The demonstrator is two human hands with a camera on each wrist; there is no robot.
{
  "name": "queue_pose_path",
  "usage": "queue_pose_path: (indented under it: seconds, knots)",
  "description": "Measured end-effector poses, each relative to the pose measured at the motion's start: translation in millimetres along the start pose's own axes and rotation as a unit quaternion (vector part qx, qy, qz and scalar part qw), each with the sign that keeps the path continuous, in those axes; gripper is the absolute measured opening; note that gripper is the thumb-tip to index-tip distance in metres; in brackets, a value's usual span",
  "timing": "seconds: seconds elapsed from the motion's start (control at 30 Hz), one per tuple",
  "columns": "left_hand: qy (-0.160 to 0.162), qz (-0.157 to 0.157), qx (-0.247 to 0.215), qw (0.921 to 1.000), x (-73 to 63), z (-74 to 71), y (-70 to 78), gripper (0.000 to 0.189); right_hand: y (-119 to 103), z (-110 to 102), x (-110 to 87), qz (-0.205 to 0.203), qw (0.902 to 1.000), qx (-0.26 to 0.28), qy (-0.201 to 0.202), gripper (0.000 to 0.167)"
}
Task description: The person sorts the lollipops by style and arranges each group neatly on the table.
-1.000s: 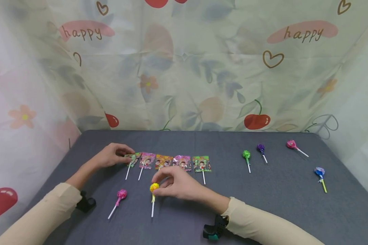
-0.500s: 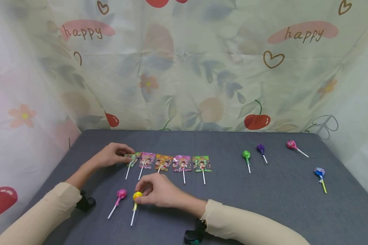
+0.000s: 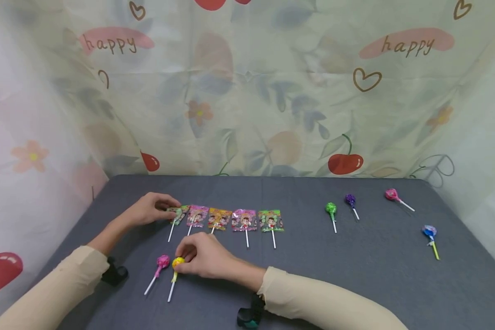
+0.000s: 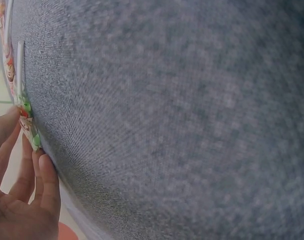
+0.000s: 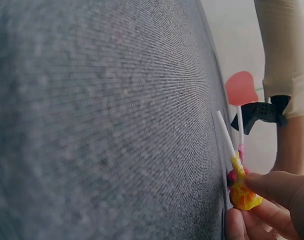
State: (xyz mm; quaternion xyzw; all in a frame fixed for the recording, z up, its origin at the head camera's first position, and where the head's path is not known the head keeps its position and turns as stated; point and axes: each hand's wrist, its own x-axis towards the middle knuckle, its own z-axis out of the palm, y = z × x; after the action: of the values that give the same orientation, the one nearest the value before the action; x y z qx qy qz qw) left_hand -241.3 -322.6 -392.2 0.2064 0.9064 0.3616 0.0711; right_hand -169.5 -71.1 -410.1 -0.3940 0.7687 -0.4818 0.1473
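In the head view my right hand (image 3: 208, 255) pinches a yellow round lollipop (image 3: 178, 262) by its head, its white stick pointing toward me. Just left of it lies a pink round lollipop (image 3: 162, 261), seen behind the yellow one in the right wrist view. My left hand (image 3: 150, 210) pinches a flat green-wrapped lollipop (image 3: 180, 214) at the left end of a row. In the left wrist view, thumb and fingers sit at either side of its green wrapper (image 4: 27, 120). The row continues with flat pink (image 3: 198, 215), orange (image 3: 220, 219), purple-pink (image 3: 244, 220) and green (image 3: 271, 221) lollipops.
Toward the right of the grey table (image 3: 313, 279) lie a green (image 3: 331, 208), a purple (image 3: 350, 200), a pink-red (image 3: 392, 195) and a blue lollipop (image 3: 429, 232). A patterned curtain (image 3: 247, 114) hangs behind the table's far edge.
My right hand has moved left and slightly toward me with the yellow lollipop, bringing it beside the pink one. The row's purple-pink lollipop is uncovered. My left hand has stayed in place.
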Motion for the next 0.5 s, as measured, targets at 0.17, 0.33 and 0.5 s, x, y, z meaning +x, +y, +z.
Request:
queue_pose_path:
  seconds: [0.17, 0.33, 0.5]
  knots:
    - [-0.001, 0.003, 0.003, 1.0, -1.8, -1.0, 1.1, 0.03, 1.5, 2.6, 1.6, 0.001, 1.0, -0.002, 0.004, 0.012]
    - [-0.002, 0.002, 0.005, 1.0, -1.5, -1.1, 0.6, 0.03, 0.7, 3.0, 1.3, 0.006, 0.9999, -0.012, 0.006, 0.012]
    - [-0.001, 0.0, 0.003, 1.0, -1.0, -0.7, 0.2, 0.03, -0.7, 4.0, 0.0, 0.018, 0.9997, -0.014, 0.01, 0.013]
